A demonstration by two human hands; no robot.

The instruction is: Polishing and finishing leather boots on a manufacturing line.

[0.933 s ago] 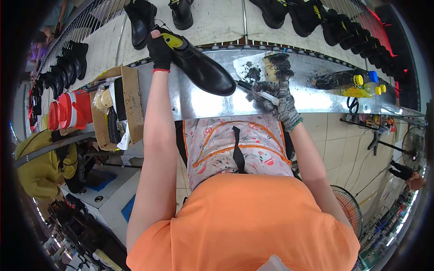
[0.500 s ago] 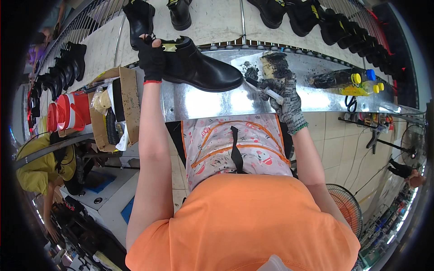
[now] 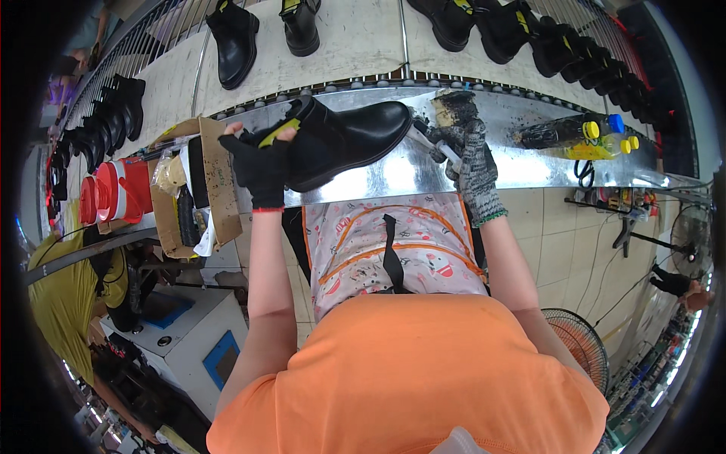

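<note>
My left hand (image 3: 259,168), in a black glove with bare fingertips and a red cuff, grips a black ankle boot (image 3: 355,136) by its open top. Yellow shows at the boot's opening. The boot points right, its toe raised toward the far side, above the metal bench (image 3: 363,181). My right hand (image 3: 476,163), in a speckled grey knit glove, is closed round a slim white-handled tool (image 3: 448,150). The tool's tip is close to the boot's toe; I cannot tell whether they touch. Beyond that hand lies a tan block smeared with black (image 3: 456,110).
Bottles with yellow and blue caps (image 3: 560,133) lie on the bench at right, near black scissors (image 3: 585,174). A cardboard box (image 3: 219,181) and red tubs (image 3: 125,189) stand left. Beyond the bench, a rack holds several black boots (image 3: 232,45). A person in yellow (image 3: 60,295) is at left.
My left hand has come nearer and turned the boot, so its toe now tilts toward the far side. My right hand has shifted slightly left with the white-handled tool.
</note>
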